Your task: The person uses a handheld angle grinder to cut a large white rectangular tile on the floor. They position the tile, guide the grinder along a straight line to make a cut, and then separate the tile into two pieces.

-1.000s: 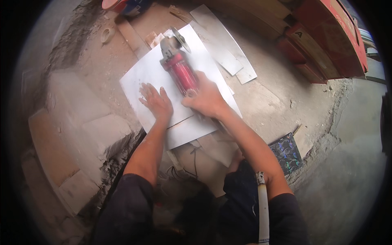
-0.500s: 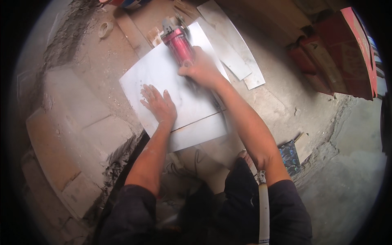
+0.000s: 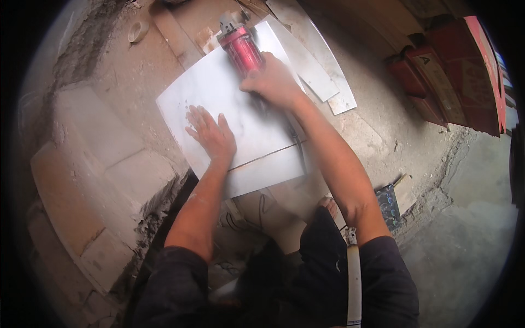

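Cigarette seen nearest. White tile crossed by a dark line near its near edge. Left hand laid flat toward the tile's left edge, fingers spread, grip released. Red grinder grasped in the grip of the right hand, its head extended past the tile's far edge, near the far corner; contact cannot be told. White strips left beyond the right edge; red boxes set farther right.
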Motion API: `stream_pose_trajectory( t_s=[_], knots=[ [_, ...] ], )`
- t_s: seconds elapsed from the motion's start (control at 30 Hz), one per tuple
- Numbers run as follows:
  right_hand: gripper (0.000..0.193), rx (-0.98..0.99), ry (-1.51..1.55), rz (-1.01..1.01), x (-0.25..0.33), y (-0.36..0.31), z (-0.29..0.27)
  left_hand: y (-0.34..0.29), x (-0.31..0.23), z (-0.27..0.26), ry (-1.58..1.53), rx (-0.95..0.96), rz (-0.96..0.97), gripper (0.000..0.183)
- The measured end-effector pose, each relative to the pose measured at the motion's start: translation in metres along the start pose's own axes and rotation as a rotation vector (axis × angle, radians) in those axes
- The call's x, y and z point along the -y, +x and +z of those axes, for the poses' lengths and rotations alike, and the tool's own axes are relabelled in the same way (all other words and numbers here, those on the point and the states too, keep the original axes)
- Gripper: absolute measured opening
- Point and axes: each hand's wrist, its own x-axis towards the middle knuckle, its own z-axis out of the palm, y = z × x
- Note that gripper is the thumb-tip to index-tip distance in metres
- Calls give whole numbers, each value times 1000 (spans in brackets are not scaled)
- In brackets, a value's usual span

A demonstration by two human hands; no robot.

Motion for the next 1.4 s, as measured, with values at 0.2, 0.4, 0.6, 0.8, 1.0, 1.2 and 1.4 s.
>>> stream_pose_trajectory(
  t_s=[0.2, 0.4, 0.6, 0.8, 1.0, 1.2, 1.4],
  knots=[
    [63, 16, 7, -3, -3, 1, -2, -1, 3, 4, -5, -22, 4, 67],
    [61, 32, 39, 14, -5, -2, -4, -1, 3, 4, -2, -21, 9, 67],
    [69, 54, 62, 62, 1, -13, -9, 1, 2, 4, 19, -37, 26, 67],
    [68, 88, 63, 77, -3, -23, -10, -2, 6, 7, 10, -32, 18, 66],
    [71, 67, 66, 88, -6, -37, -11, -1, 6, 8, 12, -47, 36, 68],
    [75, 79, 62, 97, -9, -50, -11, 1, 10, 10, 38, -54, 38, 69],
    [71, 36, -8, 63, -22, -59, -9, 1, 8, 12, 36, -43, 25, 69]
  ],
)
